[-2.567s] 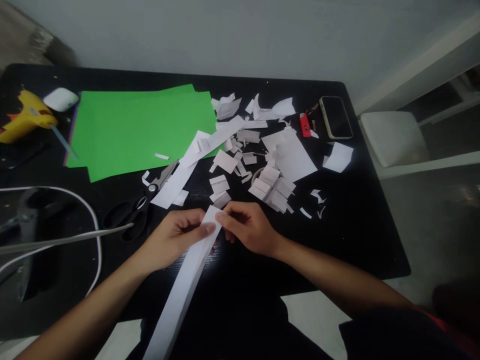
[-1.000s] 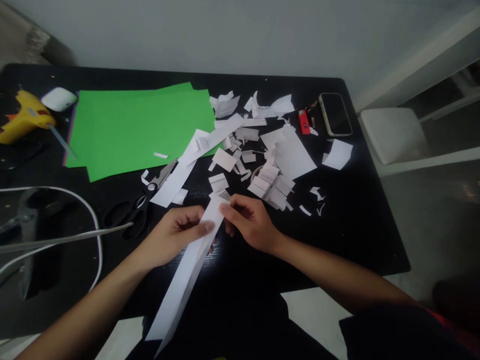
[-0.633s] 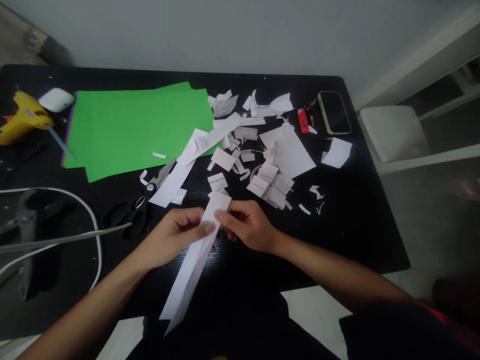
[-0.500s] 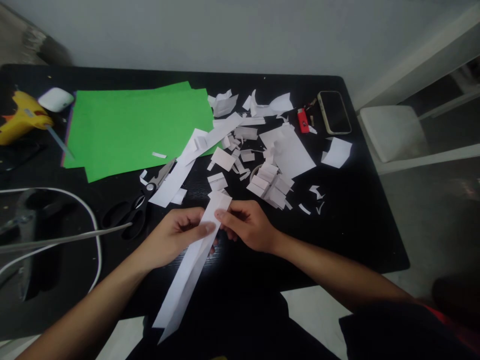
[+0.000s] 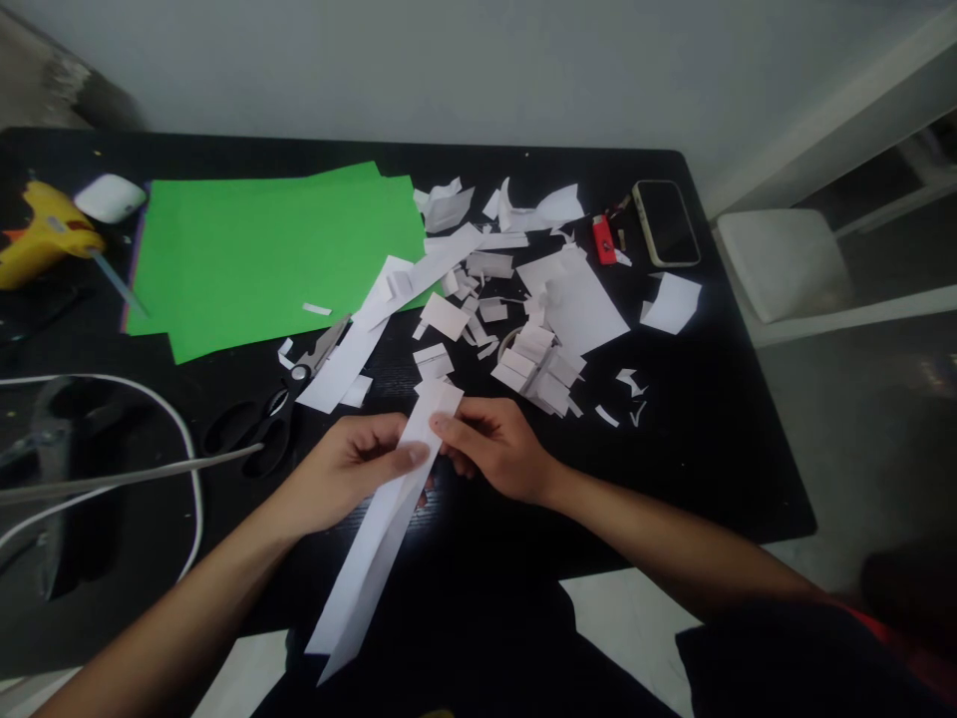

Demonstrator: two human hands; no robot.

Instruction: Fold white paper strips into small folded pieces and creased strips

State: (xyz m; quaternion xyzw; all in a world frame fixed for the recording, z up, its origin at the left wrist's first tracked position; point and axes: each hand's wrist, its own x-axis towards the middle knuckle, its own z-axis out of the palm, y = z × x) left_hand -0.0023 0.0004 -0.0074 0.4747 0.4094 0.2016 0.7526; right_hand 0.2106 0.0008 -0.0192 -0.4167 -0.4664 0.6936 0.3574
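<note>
A long white paper strip, folded lengthwise, slants from the table's front edge up toward the middle. My left hand grips it from the left, thumb on top and fingers underneath. Near its upper end my right hand pinches its right edge between thumb and fingers. Just beyond the strip lies a small folded paper piece. Black scissors rest left of the hands, partly under another white strip. A pile of folded paper pieces sits in a round holder, mostly hidden, to the right.
Green sheets lie at the back left, beside a yellow glue gun and a white case. A white cable loops at left. Paper scraps, a red lighter and a phone lie at the back.
</note>
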